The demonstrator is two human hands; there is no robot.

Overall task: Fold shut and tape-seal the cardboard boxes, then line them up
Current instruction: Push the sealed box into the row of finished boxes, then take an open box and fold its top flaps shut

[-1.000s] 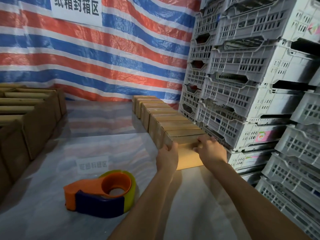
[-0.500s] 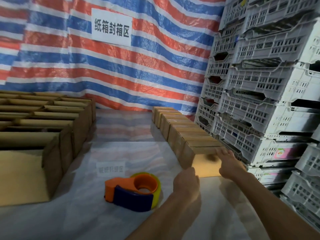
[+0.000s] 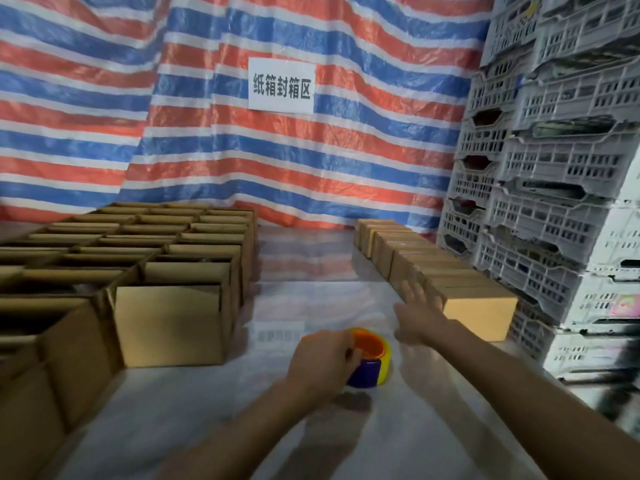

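Rows of open boxes (image 3: 166, 268) are packed on the left of a white-covered table (image 3: 207, 420), their flaps upright. Along the right side, closed boxes (image 3: 415, 252) are lined up in a single row close beside stacked grey crates (image 3: 554, 209), and the row's near end is formed by the nearest box (image 3: 479, 315). Between the two groups, toward the front, a tape dispenser (image 3: 372, 362) in orange, blue and yellow is set on the table. Its orange end is covered by the left hand (image 3: 323, 358), whose fingers are curled round it. The right hand (image 3: 419, 317) is held flat with fingers straight and spread, just beside the left face of the nearest box; contact cannot be judged through the blur. A striped tarp (image 3: 346, 161) bearing a white sign (image 3: 281, 85) is hung behind.
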